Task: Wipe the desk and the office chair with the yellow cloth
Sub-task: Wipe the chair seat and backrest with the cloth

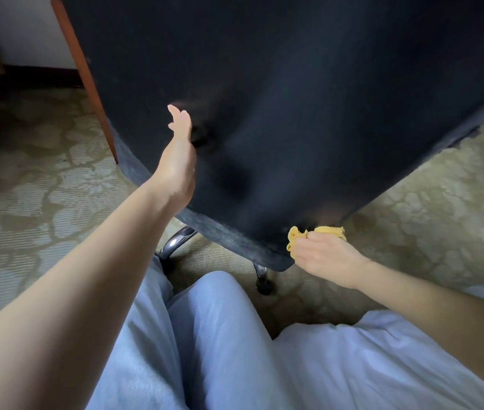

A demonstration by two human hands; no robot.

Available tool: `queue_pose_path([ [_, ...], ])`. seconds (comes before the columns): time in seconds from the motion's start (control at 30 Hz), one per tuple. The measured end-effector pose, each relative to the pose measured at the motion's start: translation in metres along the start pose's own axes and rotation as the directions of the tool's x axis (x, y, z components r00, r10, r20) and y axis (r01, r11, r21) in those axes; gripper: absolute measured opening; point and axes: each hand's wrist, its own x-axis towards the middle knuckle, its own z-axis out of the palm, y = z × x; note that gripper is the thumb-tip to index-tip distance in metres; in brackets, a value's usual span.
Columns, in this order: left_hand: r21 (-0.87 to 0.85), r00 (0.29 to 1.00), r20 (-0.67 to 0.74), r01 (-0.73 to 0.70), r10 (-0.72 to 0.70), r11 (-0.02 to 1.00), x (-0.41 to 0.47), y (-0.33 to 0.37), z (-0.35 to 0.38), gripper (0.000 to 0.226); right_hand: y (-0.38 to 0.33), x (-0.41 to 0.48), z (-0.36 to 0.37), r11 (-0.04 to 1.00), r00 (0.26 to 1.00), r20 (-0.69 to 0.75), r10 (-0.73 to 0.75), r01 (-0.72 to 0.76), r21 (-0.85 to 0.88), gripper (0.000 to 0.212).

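Yellow cloth [331,231] sits bunched at the lower right corner of the office chair [294,99], whose dark fabric fills the upper middle of the head view.

The left arm reaches forward and up from the lower left, nearly straight, with the left hand [180,161] edge-on against the chair's fabric. The right arm comes in from the right edge, bent at the wrist, and the right hand [326,255] lies low beside the chair's bottom rim, back of the hand upward.

The chair's padded lower edge runs diagonally from the left hand down to the cloth, then rises toward the right edge. Under it a chrome base leg [177,241] and a black caster [264,285] stand on the patterned carpet [42,187]. Bare carpet lies to the left and to the right of the chair. A slanted wooden post [86,75] runs just beside the chair's left side. Pale blue trousers [220,335] fill the foreground, close under the chair's edge.

The left hand's fingers are straight and together, pressing flat on the fabric, which dimples beside the palm. The right hand's fingers curl round the cloth, folds of it showing above the knuckles, touching the chair's corner.
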Motion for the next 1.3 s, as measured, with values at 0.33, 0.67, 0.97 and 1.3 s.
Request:
queue_pose_path([
  [0.33, -0.044, 0.994, 0.100, 0.053, -0.049, 0.998, -0.009, -0.039, -0.006, 0.069, 0.039, 0.015, -0.069, 0.950, 0.890, -0.432, 0.145, -0.247, -0.191, 0.013],
  [0.67, 0.244, 0.999, -0.044, 0.030, -0.020, 0.969, 0.002, -0.059, 0.033, 0.134, 0.022, 0.093, -0.057, 0.993, 0.940, -0.334, 0.068, -0.098, -0.072, 0.009],
  [0.97, 0.213, 0.998, -0.061, 0.046, -0.034, 0.976, 0.007, -0.060, 0.034, 0.134, -0.034, 0.105, 0.013, 0.997, 0.999, -0.022, 0.047, -0.048, -0.056, 0.016],
  [1.3, 0.355, 0.992, -0.089, 0.120, -0.094, 0.927, -0.003, -0.052, 0.041, 0.134, -0.011, 0.027, 0.030, 0.996, 0.997, 0.079, 0.025, -0.018, -0.084, 0.028],
])
